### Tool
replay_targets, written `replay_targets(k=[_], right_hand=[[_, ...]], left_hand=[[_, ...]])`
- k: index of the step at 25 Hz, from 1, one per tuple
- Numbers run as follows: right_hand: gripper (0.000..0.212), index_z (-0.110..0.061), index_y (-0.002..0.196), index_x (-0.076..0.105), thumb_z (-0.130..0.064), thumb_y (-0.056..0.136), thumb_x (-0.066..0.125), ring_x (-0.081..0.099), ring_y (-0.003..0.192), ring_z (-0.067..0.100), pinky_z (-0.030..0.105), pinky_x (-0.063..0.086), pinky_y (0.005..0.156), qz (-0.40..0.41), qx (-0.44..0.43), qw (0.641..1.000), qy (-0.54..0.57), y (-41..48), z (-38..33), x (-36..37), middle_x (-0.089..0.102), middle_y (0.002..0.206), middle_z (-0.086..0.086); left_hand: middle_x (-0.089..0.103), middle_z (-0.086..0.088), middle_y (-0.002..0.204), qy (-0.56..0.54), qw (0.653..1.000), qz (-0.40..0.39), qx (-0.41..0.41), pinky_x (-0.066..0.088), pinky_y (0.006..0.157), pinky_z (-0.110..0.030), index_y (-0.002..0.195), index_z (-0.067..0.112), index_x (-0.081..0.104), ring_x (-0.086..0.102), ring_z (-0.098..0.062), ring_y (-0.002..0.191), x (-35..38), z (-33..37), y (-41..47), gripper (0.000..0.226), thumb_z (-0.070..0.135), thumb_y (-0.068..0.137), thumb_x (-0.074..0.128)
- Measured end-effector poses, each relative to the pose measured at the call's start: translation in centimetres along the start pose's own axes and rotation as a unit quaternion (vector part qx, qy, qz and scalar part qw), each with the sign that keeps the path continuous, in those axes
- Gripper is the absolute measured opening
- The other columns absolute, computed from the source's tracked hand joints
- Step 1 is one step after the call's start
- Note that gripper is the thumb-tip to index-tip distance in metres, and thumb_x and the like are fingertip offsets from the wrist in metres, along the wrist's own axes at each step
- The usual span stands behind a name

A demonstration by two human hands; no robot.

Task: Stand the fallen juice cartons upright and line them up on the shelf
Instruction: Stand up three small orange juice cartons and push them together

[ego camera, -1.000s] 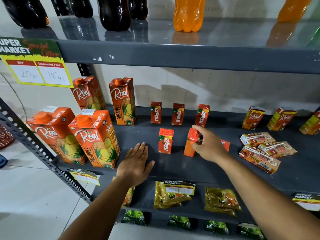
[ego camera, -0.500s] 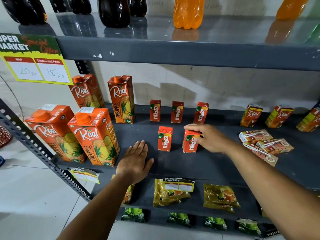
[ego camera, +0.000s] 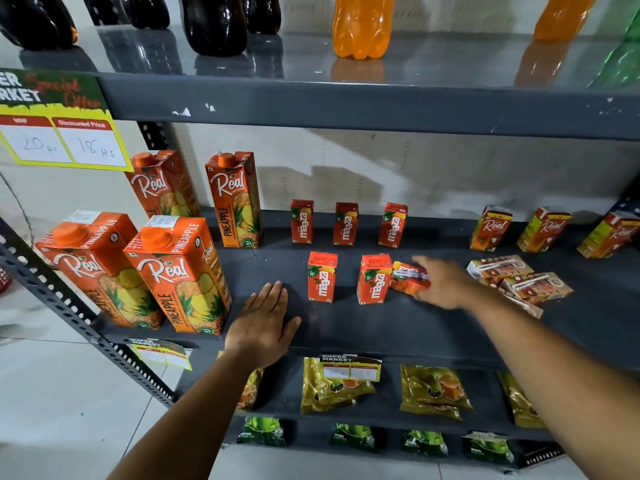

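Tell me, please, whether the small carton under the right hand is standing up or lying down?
Lying down. The small carton lies tilted on its side beside an upright carton, with the right hand closed on it.

Two bare forearms come into the frame from the bottom edge, with no sleeve, watch, bracelet or glove visible on either. The left hand (ego camera: 261, 323) is bare, with no ring on the fingers that show and short, unpainted nails. The right hand (ego camera: 441, 284) is likewise bare and unadorned, though it is blurred, so fine detail on its fingers cannot be told.
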State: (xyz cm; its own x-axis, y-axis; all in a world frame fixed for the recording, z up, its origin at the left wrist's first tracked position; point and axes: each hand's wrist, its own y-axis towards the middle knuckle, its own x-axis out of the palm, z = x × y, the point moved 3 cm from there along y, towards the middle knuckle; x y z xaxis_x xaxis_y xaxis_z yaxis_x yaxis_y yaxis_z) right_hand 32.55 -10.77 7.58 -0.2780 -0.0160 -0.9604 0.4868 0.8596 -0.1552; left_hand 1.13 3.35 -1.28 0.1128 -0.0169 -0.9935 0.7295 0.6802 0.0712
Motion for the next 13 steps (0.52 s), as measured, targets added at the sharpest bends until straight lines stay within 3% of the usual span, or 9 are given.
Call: replay_targets(k=[5,8,10,13], right_hand=[[0.076,-0.018,0.146,0.035,-0.027,0.081,0.073,0.048,0.127,0.032,0.042,0.042,0.102,0.059,0.023,0.997,-0.036,-0.1,0.7,1.7,0.051,0.142,0.012],[0.072,-0.009,0.140,0.042,-0.020,0.078,0.077,0.050,0.123,0.035,0.040,0.041,0.100,0.165,0.061,0.981,0.079,-0.4,1.1,1.6,0.054,0.135,0.019],[0.059,-0.006,0.124,0.054,-0.019,0.073,0.081,0.052,0.114,0.035,0.039,0.043,0.094,0.244,0.086,0.949,0.177,-1.1,1.0,2.0,0.058,0.123,0.021],[0.059,-0.006,0.112,0.053,-0.025,0.067,0.086,0.054,0.108,0.032,0.037,0.044,0.087,0.282,0.133,0.916,0.253,-2.1,0.5,3.7,0.056,0.115,0.018]], left_hand=[[0.005,-0.005,0.163,0.005,1.000,-0.002,-0.001,-0.004,0.116,-0.033,0.152,0.012,0.008,-0.001,-0.019,0.149,-0.1,0.0,-0.1,0.077,0.060,0.092,0.008],[0.004,-0.004,0.163,0.006,1.000,-0.001,-0.006,-0.005,0.116,-0.032,0.152,0.013,0.008,-0.002,-0.018,0.149,-0.2,0.0,0.0,0.075,0.059,0.093,0.010],[0.004,-0.004,0.163,0.007,1.000,-0.002,-0.006,-0.005,0.116,-0.032,0.152,0.013,0.008,-0.002,-0.018,0.149,-0.1,0.1,0.0,0.075,0.059,0.094,0.011],[0.005,-0.005,0.163,0.000,1.000,-0.002,-0.005,-0.004,0.116,-0.033,0.152,0.012,0.008,-0.001,-0.019,0.149,-0.3,0.2,0.0,0.074,0.058,0.094,0.012]])
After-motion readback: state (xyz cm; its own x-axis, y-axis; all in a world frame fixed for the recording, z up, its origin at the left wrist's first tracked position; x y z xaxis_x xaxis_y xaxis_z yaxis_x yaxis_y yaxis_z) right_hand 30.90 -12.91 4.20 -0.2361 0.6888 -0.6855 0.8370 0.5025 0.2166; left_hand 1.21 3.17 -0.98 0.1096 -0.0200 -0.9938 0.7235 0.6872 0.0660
